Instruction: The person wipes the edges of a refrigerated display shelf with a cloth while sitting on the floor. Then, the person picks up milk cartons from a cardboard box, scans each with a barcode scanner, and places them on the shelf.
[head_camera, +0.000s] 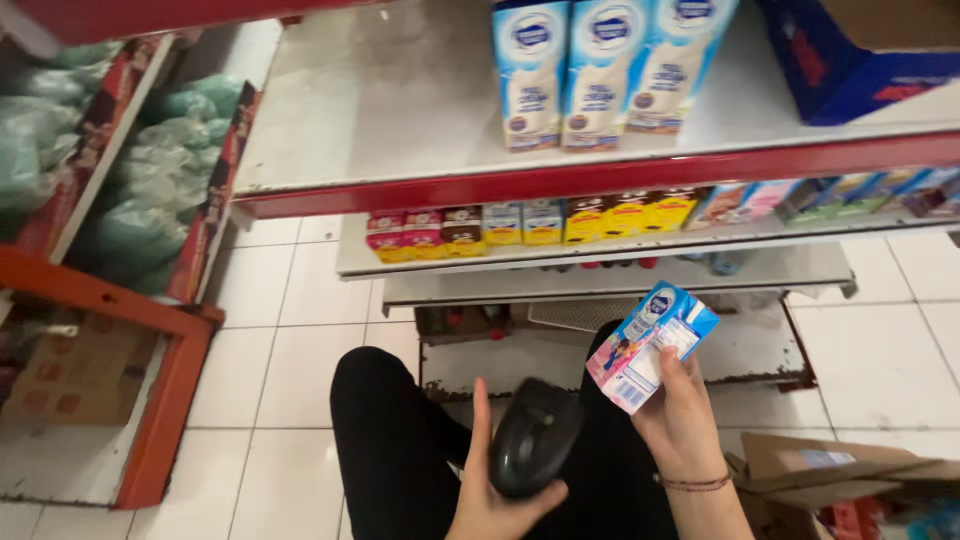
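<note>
Far to the left of your hands stood a red rack (150, 400) stacked with green bags (140, 230), and low beside it lay a cardboard box (80, 375). Your left hand (495, 495) was closed around a black scanner (533, 437), thumb pointing up along its left side and fingertips wrapped under its lower end, held over your dark-trousered lap (400, 450). Just to the right of it, and a little higher, your right hand (680, 415) gripped a small pink, blue and white carton (650, 345) from below, fingers on its lower right edge, the carton tilted with its top leaning to the right. Scanner and carton sat near each other but apart. A thin bracelet (695, 484) circled your right wrist.

Above both hands ran the red-edged top shelf (400, 120), carrying three tall blue and white cartons (600, 70) above your right hand and a blue box (860, 55) farther right. Between that shelf and your hands, a lower shelf (600, 250) held a row of small cartons (540, 225) in red, blue and yellow. To the right of your right hand, low down, sat an open cardboard box (830, 470) on the white tiled floor (290, 350).
</note>
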